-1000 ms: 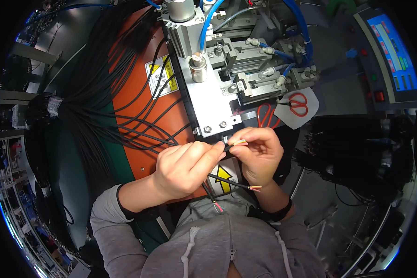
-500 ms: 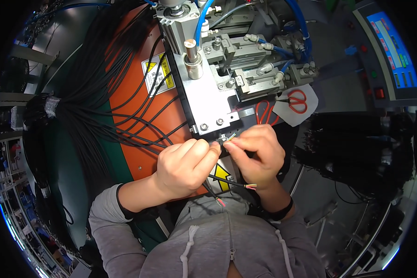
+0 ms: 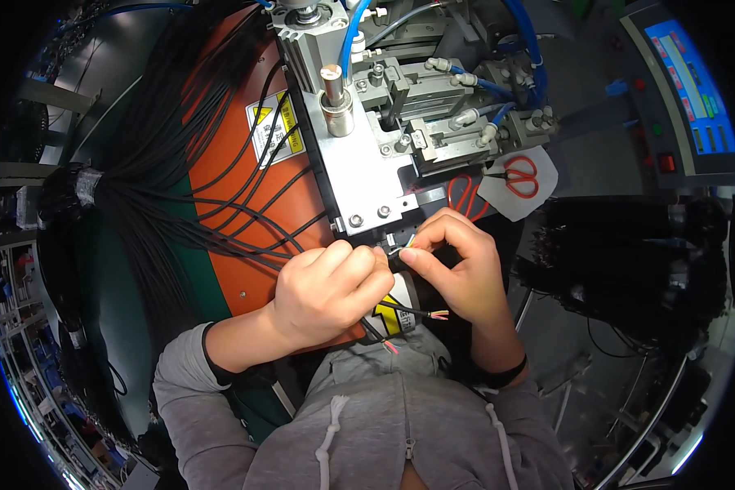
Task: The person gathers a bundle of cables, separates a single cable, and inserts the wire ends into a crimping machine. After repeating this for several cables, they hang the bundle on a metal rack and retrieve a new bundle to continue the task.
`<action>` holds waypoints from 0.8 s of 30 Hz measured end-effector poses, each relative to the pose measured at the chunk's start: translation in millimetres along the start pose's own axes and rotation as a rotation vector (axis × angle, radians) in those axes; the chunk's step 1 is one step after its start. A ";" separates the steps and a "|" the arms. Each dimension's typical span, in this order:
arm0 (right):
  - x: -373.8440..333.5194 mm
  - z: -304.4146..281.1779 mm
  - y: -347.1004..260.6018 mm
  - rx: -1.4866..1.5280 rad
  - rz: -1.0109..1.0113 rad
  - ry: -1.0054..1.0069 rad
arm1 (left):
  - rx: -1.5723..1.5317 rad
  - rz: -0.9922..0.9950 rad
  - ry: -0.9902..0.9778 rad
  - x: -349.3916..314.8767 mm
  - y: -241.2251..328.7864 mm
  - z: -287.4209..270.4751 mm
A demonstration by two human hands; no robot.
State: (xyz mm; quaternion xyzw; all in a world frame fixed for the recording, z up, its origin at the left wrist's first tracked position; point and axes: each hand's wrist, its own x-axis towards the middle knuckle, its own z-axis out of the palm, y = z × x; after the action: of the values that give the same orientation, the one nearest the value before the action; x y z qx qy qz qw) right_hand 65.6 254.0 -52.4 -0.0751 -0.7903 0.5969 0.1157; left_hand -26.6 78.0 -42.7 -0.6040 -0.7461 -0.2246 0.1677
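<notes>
In front of the machine's metal plate [image 3: 355, 175], my left hand [image 3: 331, 286] is closed, thumb and forefinger pinched around a black cable's end, mostly covered by the fingers. Thin coloured wires [image 3: 410, 242], green and yellow among them, fan out of that end. My right hand [image 3: 464, 265] pinches at these wires with thumb and forefinger, its fingertips close to the left ones. Just beyond the fingertips sits a small metal part [image 3: 391, 239] of the machine. Below my hands, two more cable ends with stripped coloured wires [image 3: 438, 315] stick out.
A bundle of black cables [image 3: 87, 189] spreads over the orange panel [image 3: 245, 216] at left. Red-handled scissors [image 3: 520, 177] lie on a white sheet right of the machine, beside another red-handled tool [image 3: 464, 196]. More black cables [image 3: 629, 269] hang at right, below a screen panel [image 3: 692, 90].
My right wrist has swung slightly right and its fingers have shifted at the wires, which now point more upward. The loose cable ends below have moved up slightly. My left hand keeps its pinch.
</notes>
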 end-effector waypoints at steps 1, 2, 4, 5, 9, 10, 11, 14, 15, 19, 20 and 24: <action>-0.8 -3.7 1.3 -0.001 0.001 0.000 | -0.010 0.003 0.006 -0.9 -1.1 1.6; -1.8 -7.2 3.8 0.116 0.101 -0.059 | -0.020 0.006 0.011 -1.7 -1.6 3.1; -3.6 -10.9 9.2 0.350 0.303 -0.180 | -0.011 0.003 0.018 -3.3 -1.4 5.7; -4.1 -11.0 11.2 0.350 0.304 -0.181 | -0.001 0.001 0.025 -4.2 -1.3 6.6; -6.2 -9.2 19.3 0.621 0.408 -0.197 | -0.011 -0.007 0.038 -2.5 0.9 7.5; -7.2 -7.4 20.8 0.515 0.326 -0.143 | -0.020 -0.010 0.042 -2.2 1.6 7.8; -7.7 -4.9 21.8 0.411 0.242 -0.095 | -0.018 -0.016 0.041 -3.1 2.2 7.4; -6.7 0.9 20.6 0.214 0.120 -0.021 | -0.036 0.014 -0.045 -6.3 4.1 6.2; -6.1 2.8 19.7 0.120 0.080 0.010 | -0.033 0.007 -0.046 -6.9 4.8 5.7; -1.9 14.5 21.3 -0.217 -0.125 0.123 | -0.043 -0.020 -0.127 -7.0 7.6 8.1; -0.8 16.8 21.8 -0.336 -0.209 0.165 | -0.018 -0.042 -0.145 -6.8 8.5 8.8; 2.7 21.0 21.8 -0.457 -0.203 0.122 | 0.042 -0.105 -0.188 -6.4 13.2 8.4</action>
State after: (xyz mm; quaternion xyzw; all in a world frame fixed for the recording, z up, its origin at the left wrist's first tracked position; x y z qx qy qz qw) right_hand 56.9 241.3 -78.6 -0.0553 -0.8997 0.3826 0.2027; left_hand -12.2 79.5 -51.3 -0.5789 -0.7936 -0.1595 0.0977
